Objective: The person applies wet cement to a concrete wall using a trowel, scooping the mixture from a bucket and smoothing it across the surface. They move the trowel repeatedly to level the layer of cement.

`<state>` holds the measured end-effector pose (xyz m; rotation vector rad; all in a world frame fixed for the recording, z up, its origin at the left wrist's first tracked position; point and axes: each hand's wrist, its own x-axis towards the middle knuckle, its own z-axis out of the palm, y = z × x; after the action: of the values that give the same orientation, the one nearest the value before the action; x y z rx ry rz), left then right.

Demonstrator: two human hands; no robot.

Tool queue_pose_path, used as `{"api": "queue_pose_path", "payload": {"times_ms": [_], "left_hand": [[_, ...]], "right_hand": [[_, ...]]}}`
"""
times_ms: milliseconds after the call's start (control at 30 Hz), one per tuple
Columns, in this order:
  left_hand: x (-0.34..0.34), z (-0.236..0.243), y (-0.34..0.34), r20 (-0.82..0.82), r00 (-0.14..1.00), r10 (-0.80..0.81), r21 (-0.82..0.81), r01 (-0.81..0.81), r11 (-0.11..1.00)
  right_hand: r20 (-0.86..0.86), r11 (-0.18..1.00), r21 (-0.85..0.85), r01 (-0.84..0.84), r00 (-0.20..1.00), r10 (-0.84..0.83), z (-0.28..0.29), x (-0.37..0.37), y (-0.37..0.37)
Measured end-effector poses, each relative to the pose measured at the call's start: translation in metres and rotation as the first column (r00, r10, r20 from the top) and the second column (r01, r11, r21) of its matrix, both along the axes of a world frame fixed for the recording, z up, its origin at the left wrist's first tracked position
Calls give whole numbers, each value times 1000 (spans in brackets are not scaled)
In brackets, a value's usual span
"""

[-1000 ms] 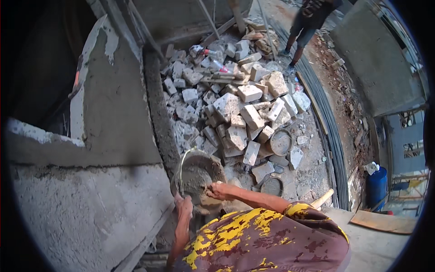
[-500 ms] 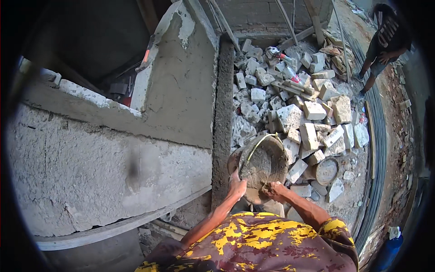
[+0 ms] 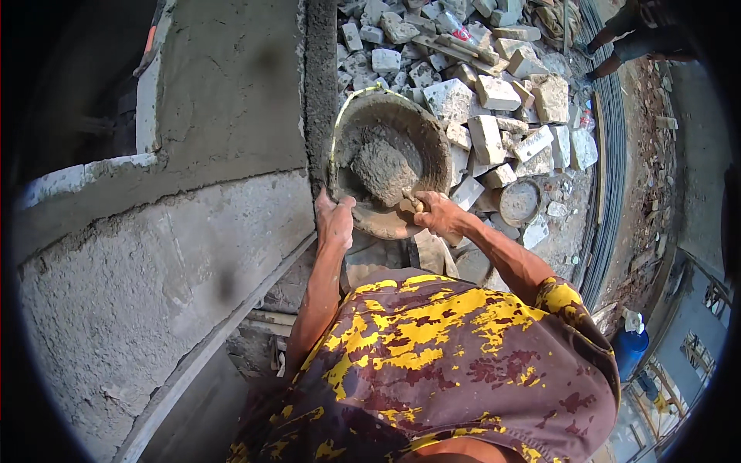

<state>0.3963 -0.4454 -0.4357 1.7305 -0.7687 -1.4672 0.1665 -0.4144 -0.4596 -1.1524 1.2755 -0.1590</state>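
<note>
My left hand (image 3: 336,217) is closed on the near-left rim of a mortar-caked bucket (image 3: 438,147), beside a ledge of rough cement (image 3: 319,92). The bucket's pale handle (image 3: 335,127) stands up along its left side. My right hand (image 3: 438,213) grips the handle of a tool (image 3: 414,202), apparently a trowel, at the bucket's right side; its blade is covered by, or hidden behind, a lump of wet mortar (image 3: 382,168) inside the bucket.
A plastered wall (image 3: 224,92) with an opening is at my left. Rubble blocks (image 3: 498,92) are piled beyond the bucket, beside a round container (image 3: 519,202) and long rods (image 3: 602,255). A person's legs (image 3: 617,50) show at top right, a blue drum (image 3: 630,351) at lower right.
The bucket has risen closer to the camera and moved against the cement ledge, both hands with it. A mounded lump of mortar now shows inside. The view has tilted, pushing the rubble upward.
</note>
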Motion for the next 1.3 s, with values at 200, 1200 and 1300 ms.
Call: {"api": "queue_pose_path", "payload": {"times_ms": [200,1200,1300], "left_hand": [[31,-23,-50,-72,995,65,0,-66,998],[81,-12,-215,-15,632,775,83,-771,631],[68,-8,-235,57,542,838,230,-824,517]], "right_hand": [[-27,994,-73,-81,996,80,-7,29,-62],[298,354,-558,750,580,-758,-46,250,-644],[487,698,-381,606,773,-406,-6,335,-609]]}}
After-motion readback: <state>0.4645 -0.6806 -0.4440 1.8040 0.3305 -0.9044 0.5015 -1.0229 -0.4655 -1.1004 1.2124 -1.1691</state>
